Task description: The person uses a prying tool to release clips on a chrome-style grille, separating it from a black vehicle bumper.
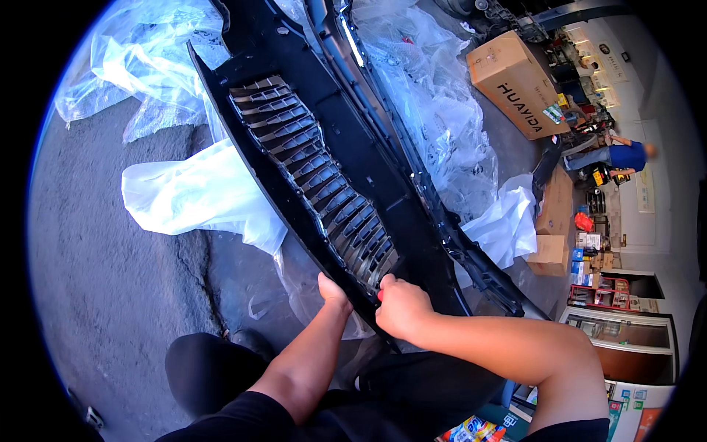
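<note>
A long black car bumper cover (353, 140) lies slanted in front of me, its inner side up. Set into it is a slatted grille (309, 162) with grey-brown, ribbed backs. My left hand (336, 293) grips the bumper cover's left edge near its close end, thumb upright and the other fingers hidden. At the grille's near end, my right hand (403, 306) is closed around a small red-handled tool (380, 295). Only a bit of red shows between the fingers, so the tool's exact kind is hidden.
Clear plastic wrap (442, 118) and a white foam sheet (199, 191) spread around and under the part. A cardboard box (515, 85) stands at the far right, with more cartons (549, 254) nearer. Another person (626, 156) is in the background. Rough grey ground (96, 221) lies left.
</note>
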### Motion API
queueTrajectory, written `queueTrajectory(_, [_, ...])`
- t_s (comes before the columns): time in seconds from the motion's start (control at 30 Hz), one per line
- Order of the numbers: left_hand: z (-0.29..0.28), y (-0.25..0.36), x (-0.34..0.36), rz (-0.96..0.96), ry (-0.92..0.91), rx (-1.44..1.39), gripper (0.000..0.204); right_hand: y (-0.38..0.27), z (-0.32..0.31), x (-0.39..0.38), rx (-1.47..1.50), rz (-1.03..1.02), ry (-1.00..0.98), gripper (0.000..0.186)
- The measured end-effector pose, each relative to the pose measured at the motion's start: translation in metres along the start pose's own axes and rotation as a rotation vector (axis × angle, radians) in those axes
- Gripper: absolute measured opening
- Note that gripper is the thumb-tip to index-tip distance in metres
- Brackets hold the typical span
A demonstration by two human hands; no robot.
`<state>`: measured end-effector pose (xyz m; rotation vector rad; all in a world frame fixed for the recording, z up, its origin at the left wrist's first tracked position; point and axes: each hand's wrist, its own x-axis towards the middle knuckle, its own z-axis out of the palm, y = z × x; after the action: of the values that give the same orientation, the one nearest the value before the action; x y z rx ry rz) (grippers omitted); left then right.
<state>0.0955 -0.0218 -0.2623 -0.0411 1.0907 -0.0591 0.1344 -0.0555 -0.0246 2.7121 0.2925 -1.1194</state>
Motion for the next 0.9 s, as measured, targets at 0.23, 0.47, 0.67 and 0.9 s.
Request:
queueTrajectory(0.23, [-0.002,-0.003,0.004,-0.031,-0.007,-0.002,0.035,0.05,0.001,0.005,-0.71,-0.791,0.407,0.026])
queueTrajectory(0.47, [0.0,-0.003,0.005,-0.004,0.086,0.008,0.033,0.045,0.007,0.01,-1.086,-1.099,0.525,0.025])
queueTrajectory(0.67, [0.005,0.0,-0.005,-0.015,0.074,0.003,0.03,0.056,0.012,0.011,-1.093,-1.085,0.449,0.035])
queueTrajectory(0.9, [-0.004,-0.007,0.009,0.011,0.078,0.005,0.035,0.015,-0.01,0.004,-0.778,-0.946,0.423,0.026])
